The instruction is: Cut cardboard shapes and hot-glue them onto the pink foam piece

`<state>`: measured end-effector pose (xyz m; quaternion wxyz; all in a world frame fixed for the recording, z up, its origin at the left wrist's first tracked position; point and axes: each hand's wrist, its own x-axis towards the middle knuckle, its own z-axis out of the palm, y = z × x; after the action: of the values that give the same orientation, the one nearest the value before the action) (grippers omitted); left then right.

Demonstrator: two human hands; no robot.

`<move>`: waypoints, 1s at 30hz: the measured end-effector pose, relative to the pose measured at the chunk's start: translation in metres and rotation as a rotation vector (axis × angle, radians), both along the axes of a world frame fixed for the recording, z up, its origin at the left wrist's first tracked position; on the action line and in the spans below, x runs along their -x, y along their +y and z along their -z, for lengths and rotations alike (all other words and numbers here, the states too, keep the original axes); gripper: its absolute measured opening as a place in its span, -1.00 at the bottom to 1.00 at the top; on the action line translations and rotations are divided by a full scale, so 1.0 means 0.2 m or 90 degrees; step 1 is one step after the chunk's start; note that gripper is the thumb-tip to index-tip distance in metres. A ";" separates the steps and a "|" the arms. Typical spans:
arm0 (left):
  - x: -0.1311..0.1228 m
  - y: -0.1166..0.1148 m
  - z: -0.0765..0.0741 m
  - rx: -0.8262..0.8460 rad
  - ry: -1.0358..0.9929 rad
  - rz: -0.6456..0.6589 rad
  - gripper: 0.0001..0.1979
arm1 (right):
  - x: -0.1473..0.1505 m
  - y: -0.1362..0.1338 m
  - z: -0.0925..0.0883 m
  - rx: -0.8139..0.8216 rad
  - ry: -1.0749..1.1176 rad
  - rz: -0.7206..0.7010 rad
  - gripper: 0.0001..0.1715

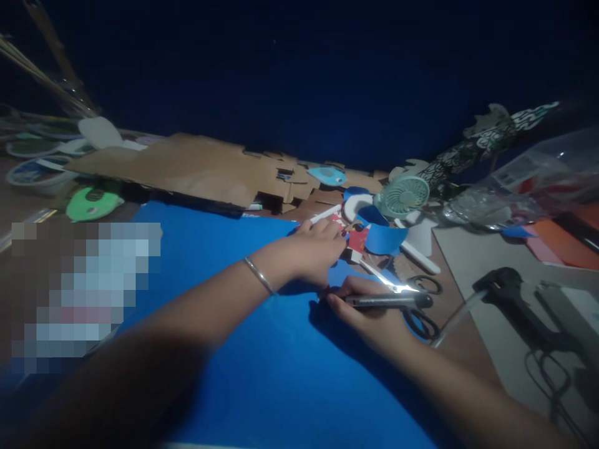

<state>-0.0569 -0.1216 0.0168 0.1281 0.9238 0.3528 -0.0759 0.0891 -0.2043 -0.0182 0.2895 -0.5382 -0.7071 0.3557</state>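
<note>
Matt blue paper (262, 355), shiny metal scissor blades (386, 282)

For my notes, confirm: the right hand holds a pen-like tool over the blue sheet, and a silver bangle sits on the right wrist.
The head view shows the silver bangle on the left wrist, not the right; the rest stands.

Place: a craft work area; whether a home or a studio is housing it, the view is not showing.
Table (468, 344): is carrying a blue sheet (281, 380).
Scissors (389, 283): are lying by paper scraps (386, 240).
Glue gun (517, 312): is resting on a grey sheet (468, 252).
Cardboard (187, 168): is lying along the far side.
Green cut-out (103, 201), blue cut-out (325, 176): are each displaying a round eye.
</note>
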 end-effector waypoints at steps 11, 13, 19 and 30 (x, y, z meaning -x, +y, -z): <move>0.00 0.01 0.02 0.006 -0.006 0.000 -0.23 | 0.00 0.00 -0.01 0.003 -0.003 -0.004 -0.72; 0.00 0.01 0.02 0.006 -0.009 0.001 -0.24 | 0.00 0.00 -0.01 0.003 -0.011 -0.002 -0.72; 0.00 0.01 0.01 0.009 -0.003 -0.001 -0.23 | 0.00 0.00 -0.01 0.013 -0.018 -0.002 -0.74; 0.00 0.00 0.00 0.021 0.000 -0.002 -0.27 | -0.01 -0.01 -0.02 0.006 -0.031 0.006 -0.73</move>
<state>-0.0569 -0.1218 0.0176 0.1436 0.9209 0.3531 -0.0817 0.0919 -0.2064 -0.0151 0.2713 -0.5514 -0.7099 0.3442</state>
